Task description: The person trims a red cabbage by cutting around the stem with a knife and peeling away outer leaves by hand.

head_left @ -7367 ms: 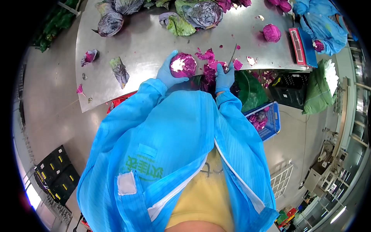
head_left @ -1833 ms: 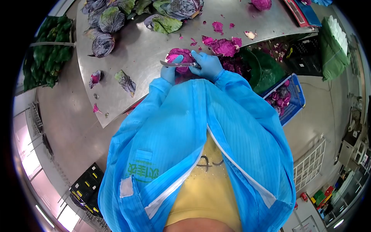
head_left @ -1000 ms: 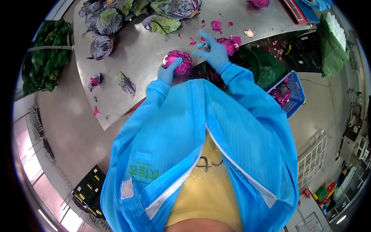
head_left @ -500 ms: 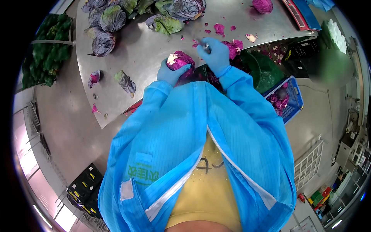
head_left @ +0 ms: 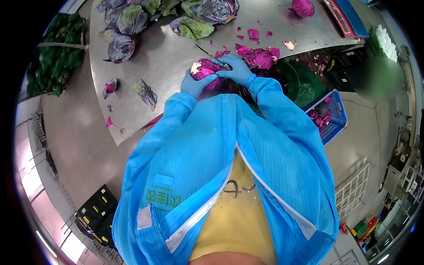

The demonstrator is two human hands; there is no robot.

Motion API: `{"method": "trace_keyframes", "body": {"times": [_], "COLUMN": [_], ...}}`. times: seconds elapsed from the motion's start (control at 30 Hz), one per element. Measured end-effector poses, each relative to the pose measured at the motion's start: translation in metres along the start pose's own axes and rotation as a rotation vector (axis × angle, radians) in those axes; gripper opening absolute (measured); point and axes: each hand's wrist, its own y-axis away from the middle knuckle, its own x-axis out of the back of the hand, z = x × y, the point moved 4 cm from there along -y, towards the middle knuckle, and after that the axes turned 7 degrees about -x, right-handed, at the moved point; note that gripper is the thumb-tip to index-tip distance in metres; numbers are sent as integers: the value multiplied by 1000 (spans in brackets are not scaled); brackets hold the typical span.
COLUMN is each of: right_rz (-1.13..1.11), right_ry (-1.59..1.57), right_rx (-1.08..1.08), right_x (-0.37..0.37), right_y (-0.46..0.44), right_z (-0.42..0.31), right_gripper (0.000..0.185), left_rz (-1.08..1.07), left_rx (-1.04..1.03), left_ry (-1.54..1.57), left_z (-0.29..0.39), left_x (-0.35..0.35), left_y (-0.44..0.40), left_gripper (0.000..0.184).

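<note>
A red cabbage head (head_left: 204, 67) with a pale cut stem end sits at the near edge of the steel table. My left hand (head_left: 193, 84), in a blue glove, is wrapped round its near left side. Against the cabbage's right side is my right hand (head_left: 239, 70), also gloved, closed on a knife (head_left: 224, 66). The knife's thin dark blade points to the upper left, over the far side of the cabbage. Loose purple leaves (head_left: 261, 58) lie just beyond my right hand. My fingertips on the right are partly hidden.
Untrimmed cabbages (head_left: 131, 20) line the far left of the steel table (head_left: 165, 62). A peeled cabbage (head_left: 303, 8) lies at the far right. Below the right edge are a green bag (head_left: 304, 86) and a blue crate (head_left: 336, 117) holding purple leaves. Green net sacks (head_left: 55, 55) stand left.
My right hand has moved left and nearer with the knife, from beside the cabbage to against it. More purple leaf lies to the right of the cabbage. My left hand keeps its hold.
</note>
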Motion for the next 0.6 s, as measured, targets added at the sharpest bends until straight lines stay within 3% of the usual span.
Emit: {"method": "trace_keyframes", "body": {"times": [0.1,0.2,0.3,0.4,0.47,0.57,0.6], "right_rz": [-31,259,308,387,496,468,473], "right_ry": [191,535,685,627,634,388,387], "right_rx": [-26,192,269,343,371,-33,-31], "right_x": [-3,-12,-11,4,22,48,50], "right_y": [6,20,30,37,36,14,12], "right_z": [-8,-13,-20,-42,-65,-53,-51], "right_gripper": [49,42,42,40,34,51,51], "left_rz": [-7,39,-41,-229,-128,14,7], "left_rx": [-27,37,-18,-75,-39,-13,-7], "left_ry": [-101,-273,-271,-258,-382,-509,-454], "left_z": [-2,0,0,13,34,45,47], "left_x": [1,2,-2,-12,-13,-11,-11], "left_y": [-2,-2,-6,-7,4,8,11], "left_gripper": [94,93,91,89,91,98,99]}}
